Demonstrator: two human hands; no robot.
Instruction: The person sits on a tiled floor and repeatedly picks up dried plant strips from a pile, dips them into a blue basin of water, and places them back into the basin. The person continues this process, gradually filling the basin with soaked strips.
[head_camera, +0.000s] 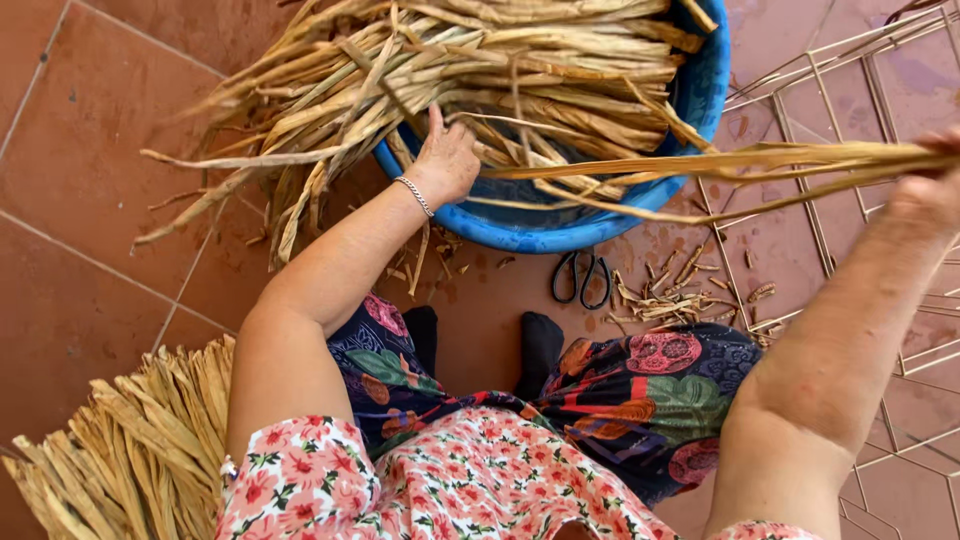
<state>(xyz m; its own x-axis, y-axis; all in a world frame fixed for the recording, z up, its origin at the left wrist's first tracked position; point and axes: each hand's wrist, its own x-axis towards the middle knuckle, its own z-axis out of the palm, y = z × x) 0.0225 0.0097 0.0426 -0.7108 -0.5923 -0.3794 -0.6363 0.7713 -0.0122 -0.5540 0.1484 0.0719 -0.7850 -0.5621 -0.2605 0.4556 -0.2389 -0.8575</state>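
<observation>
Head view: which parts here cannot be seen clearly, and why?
- Right hand: blurred and cut by the right edge, so its grip on the long strips is unclear.
- Blue basin: inside mostly hidden under dried leaf strips.
- Scissors: blades covered by the basin rim.
- Wire frame: cut off at right.

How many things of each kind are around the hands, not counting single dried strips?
Blue basin: 1
Black scissors: 1
Wire frame: 1
Heaps of dried strips, in basin and on floor: 2
Total: 5
</observation>
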